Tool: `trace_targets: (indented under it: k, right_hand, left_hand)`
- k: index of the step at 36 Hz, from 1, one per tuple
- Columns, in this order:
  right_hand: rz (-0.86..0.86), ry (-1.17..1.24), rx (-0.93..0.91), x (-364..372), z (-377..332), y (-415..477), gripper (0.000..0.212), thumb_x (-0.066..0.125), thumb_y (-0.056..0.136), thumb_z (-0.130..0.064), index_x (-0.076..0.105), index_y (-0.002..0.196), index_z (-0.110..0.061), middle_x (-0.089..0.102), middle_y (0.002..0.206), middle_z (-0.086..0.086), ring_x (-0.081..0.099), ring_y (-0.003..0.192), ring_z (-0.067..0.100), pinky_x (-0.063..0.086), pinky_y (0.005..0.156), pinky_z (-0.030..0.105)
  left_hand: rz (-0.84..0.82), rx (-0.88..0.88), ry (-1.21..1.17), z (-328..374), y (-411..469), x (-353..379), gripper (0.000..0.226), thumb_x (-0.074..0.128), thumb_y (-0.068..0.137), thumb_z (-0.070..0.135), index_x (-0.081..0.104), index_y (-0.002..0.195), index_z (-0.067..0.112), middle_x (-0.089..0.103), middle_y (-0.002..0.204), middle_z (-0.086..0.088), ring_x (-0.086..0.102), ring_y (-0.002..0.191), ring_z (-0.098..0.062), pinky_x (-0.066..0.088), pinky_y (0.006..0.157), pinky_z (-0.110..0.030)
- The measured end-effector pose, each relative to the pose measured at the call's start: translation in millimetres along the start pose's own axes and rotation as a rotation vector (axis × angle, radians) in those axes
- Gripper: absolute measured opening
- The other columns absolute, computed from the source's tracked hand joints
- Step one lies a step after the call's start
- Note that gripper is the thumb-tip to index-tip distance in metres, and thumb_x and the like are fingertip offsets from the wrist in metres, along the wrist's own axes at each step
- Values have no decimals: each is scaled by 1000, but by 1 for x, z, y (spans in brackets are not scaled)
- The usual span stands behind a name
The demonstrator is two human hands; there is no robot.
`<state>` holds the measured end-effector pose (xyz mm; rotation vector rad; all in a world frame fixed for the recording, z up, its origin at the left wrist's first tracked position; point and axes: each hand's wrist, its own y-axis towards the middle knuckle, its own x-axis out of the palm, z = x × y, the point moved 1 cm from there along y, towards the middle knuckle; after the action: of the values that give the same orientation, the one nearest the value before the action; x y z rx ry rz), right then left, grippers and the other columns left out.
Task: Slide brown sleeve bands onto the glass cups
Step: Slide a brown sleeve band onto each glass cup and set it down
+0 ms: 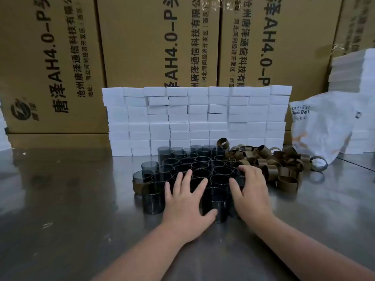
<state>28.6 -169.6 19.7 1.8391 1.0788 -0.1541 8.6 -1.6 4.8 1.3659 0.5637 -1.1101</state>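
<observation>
Glass cups under left hand and right hand, fingers wide, empty; brown sleeve bands alongside.

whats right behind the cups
A wall of white blocks stands behind the cups, with cardboard boxes behind it. The cups hide part of its bottom rows.

Packing station in a warehouse or small factory. Behind your steel desk stand tall printed shipping cartons, with a stacked wall of small white blocks against them. Bulk lots of glass cups and brown sleeve bands lie before you, beside a white printed bag.
</observation>
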Motion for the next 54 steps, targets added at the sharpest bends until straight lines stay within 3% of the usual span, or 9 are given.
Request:
trace_targets:
  k: [6,17,24,28,32,37,44,49,54]
  right_hand:
    - [4,-45,-42,11,8,15,42,54,89,-26,50,126,-6,50,126,10,44,121,24,33,102,37]
    - [-19,-124,-95,28,17,38,39,47,94,-29,52,124,-6,51,127,11,42,120,27,30,98,39]
    - [-22,-382,-175,23,32,78,38,36,93,-40,59,106,-12,57,103,9,51,95,28,33,76,37]
    - [-54,-507,93,7,59,113,40,38,93,-39,55,118,-12,51,121,14,46,110,33,39,85,43]
    - [-302,-549,343,1,104,136,45,40,91,-34,41,134,-22,31,144,12,31,129,36,33,101,46]
    - [-503,-637,434,4,148,152,63,42,92,-35,14,149,-28,5,157,10,9,142,36,19,113,51]
    - [-524,-679,366,11,149,156,47,47,87,-32,43,134,-23,46,134,12,43,122,35,34,104,49]
    - [-542,-845,238,11,137,155,33,47,87,-10,57,119,-14,60,114,10,56,104,27,46,92,35]
    - [-419,-980,-36,-5,119,152,34,45,88,-5,56,117,-17,59,113,6,56,100,23,39,73,27]
  left_hand:
    - [50,185,22,2,2,4,63,36,80,66,27,139,44,2,155,6,-20,137,-9,-29,102,-40]
    - [118,185,-49,-4,5,6,40,50,87,52,49,125,41,21,150,9,-2,140,-6,-26,99,-22]
    - [148,193,-75,-4,4,6,31,54,87,44,57,118,38,30,144,12,8,138,-6,-26,99,-22]
    - [180,246,-81,-3,3,4,25,60,86,37,64,110,30,41,137,8,24,135,-11,-24,102,-26]
    - [225,307,-82,0,3,-1,17,80,69,24,71,83,24,61,112,2,59,106,-19,11,105,-46]
    - [345,323,-162,1,4,-2,24,85,62,18,68,78,24,63,105,2,63,96,-14,22,101,-43]
    - [409,323,-188,-3,5,1,21,83,63,17,67,78,20,63,104,-1,45,101,-9,21,100,-45]
    - [457,311,-177,-3,5,2,25,87,59,14,68,76,18,64,100,-3,43,99,-10,37,94,-47]
    - [461,285,-200,-3,3,-1,23,84,61,15,69,78,16,64,102,-4,45,99,-12,44,86,-41]
